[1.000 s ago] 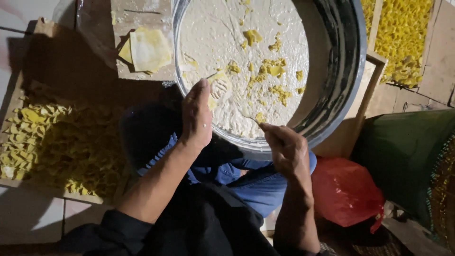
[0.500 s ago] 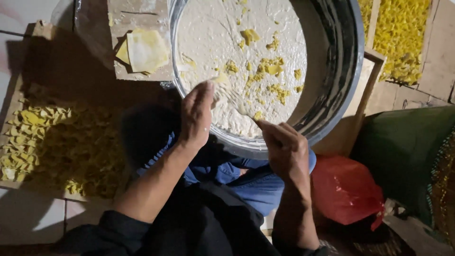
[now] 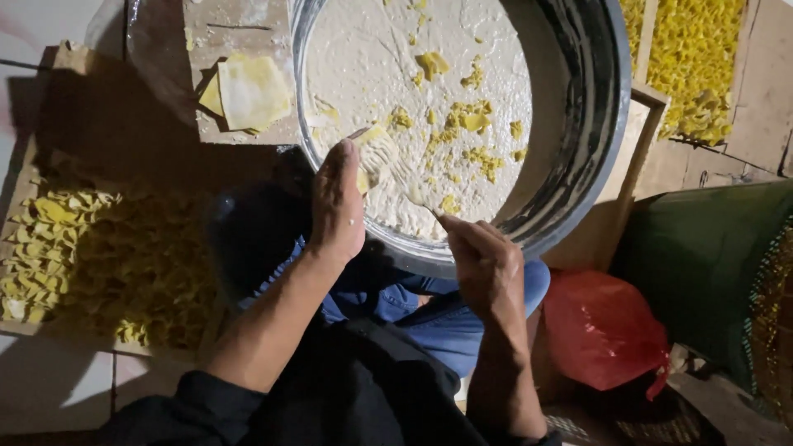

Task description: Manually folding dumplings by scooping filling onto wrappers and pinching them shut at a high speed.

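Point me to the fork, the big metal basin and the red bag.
fork (image 3: 395, 169), head view, on the batter-coated tines.
big metal basin (image 3: 599, 124), head view, on its dark right inner wall.
red bag (image 3: 599, 330), head view, on its middle.

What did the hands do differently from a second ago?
Little changed. The left hand stays at the rim of the big round metal basin of white batter, its fingers tipped a bit further in. The right hand keeps hold of a thin batter-coated tool, now angled more toward the left hand. The yellow pieces and red plastic bag stayed put.
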